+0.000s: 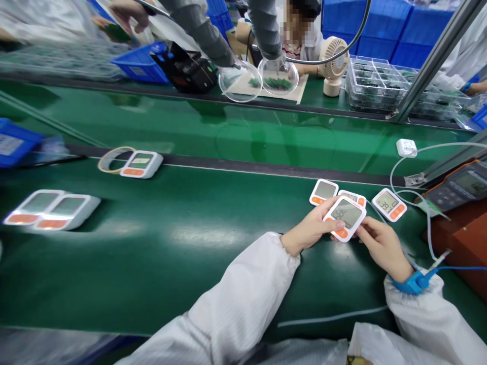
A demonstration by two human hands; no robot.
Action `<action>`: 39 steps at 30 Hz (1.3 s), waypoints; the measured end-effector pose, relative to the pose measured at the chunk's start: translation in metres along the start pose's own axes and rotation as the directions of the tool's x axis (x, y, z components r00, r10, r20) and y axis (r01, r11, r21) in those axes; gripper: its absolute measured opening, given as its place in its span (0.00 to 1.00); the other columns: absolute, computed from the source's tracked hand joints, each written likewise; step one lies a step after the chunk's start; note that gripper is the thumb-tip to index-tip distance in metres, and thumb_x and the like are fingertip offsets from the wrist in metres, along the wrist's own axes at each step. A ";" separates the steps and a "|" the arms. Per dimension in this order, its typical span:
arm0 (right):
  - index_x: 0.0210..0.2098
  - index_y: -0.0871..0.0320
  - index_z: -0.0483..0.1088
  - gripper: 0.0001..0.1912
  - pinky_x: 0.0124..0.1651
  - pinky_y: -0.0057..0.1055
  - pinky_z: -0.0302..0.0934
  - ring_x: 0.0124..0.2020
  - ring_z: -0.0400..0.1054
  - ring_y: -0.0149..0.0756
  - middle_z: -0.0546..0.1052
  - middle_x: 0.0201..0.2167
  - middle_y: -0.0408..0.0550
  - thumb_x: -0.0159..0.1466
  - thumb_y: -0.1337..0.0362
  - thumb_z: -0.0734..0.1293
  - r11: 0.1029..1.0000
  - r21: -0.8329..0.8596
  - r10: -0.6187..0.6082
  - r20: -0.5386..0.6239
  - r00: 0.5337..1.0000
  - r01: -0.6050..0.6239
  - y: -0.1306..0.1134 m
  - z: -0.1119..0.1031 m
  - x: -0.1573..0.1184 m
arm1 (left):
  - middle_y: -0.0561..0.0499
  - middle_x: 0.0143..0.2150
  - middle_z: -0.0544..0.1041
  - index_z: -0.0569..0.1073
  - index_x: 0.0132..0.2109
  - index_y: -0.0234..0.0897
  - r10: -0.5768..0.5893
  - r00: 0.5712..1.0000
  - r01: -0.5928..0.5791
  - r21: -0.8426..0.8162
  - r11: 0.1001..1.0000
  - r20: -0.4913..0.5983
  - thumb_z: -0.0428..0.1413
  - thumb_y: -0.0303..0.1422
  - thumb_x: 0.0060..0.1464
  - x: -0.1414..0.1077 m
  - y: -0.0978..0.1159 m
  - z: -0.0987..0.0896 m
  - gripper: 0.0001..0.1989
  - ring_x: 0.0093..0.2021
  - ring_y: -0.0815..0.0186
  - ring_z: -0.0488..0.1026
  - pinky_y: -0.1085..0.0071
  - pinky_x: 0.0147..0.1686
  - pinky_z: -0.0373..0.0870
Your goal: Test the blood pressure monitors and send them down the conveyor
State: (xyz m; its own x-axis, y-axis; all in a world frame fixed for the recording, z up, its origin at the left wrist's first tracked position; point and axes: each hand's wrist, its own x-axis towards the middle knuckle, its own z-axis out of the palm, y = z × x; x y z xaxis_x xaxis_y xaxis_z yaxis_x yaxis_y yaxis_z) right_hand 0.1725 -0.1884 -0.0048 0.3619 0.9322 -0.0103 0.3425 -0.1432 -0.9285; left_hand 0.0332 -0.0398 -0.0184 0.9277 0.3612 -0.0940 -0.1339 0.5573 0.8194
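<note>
A white digital monitor (pixel 349 217) with a lit number display and two orange buttons is tilted up over the green bench. My left hand (pixel 314 225) is closed around its left side, with the thumb across the front by the buttons. At its lower right edge, the bent fingers of my right hand (pixel 382 246) pinch; their tips are partly hidden. Just behind lie two similar monitors, one white unit (pixel 324 191) and another (pixel 359 199) partly covered by the held one. A further monitor (pixel 390 205) with digits showing lies to the right.
An orange-and-grey meter (pixel 462 185) and clear tubing (pixel 429 228) occupy the right side. Two monitors (pixel 63 210) sit at far left; another (pixel 141 165) rests by a tape roll (pixel 108 161). A blue wrist strap (pixel 413 283) trails a cord. Beyond the ledge, a person works near a fan (pixel 334 61).
</note>
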 end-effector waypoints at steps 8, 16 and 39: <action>0.36 0.57 0.73 0.08 0.24 0.24 0.57 0.20 0.66 0.31 0.74 0.21 0.39 0.63 0.66 0.62 0.999 -0.051 0.020 0.191 0.981 -0.010 -0.015 0.003 -0.006 | 0.45 0.41 0.81 0.78 0.49 0.35 -0.062 0.997 0.062 0.002 0.998 0.041 0.70 0.34 0.43 -0.002 0.017 -0.011 0.24 0.37 0.64 0.77 0.70 0.40 0.72; 0.31 0.56 0.71 0.13 0.26 0.25 0.56 0.17 0.64 0.29 0.68 0.15 0.36 0.66 0.66 0.57 0.985 -0.169 -0.011 0.186 0.983 0.043 -0.011 0.003 -0.007 | 0.44 0.39 0.81 0.80 0.47 0.33 -0.061 0.998 0.061 -0.005 0.998 -0.011 0.72 0.37 0.39 0.002 0.019 -0.014 0.26 0.35 0.64 0.78 0.71 0.36 0.73; 0.67 0.58 0.57 0.29 0.67 0.59 0.52 0.70 0.47 0.57 0.54 0.69 0.61 0.68 0.61 0.62 0.698 -0.700 -0.358 -0.157 0.921 0.152 0.032 0.012 0.017 | 0.53 0.28 0.76 0.74 0.51 0.32 0.434 0.633 -0.113 0.478 0.871 -0.641 0.63 0.39 0.49 0.018 0.031 -0.066 0.24 0.22 0.72 0.69 0.75 0.23 0.64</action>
State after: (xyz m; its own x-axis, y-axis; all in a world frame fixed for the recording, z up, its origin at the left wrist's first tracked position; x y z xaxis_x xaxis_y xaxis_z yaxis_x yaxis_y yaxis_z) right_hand 0.1794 -0.1733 -0.0393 0.3468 0.8571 0.3810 0.9007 -0.1910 -0.3901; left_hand 0.0227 0.0331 -0.0316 0.3060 0.9497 -0.0666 -0.0550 0.0874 0.9947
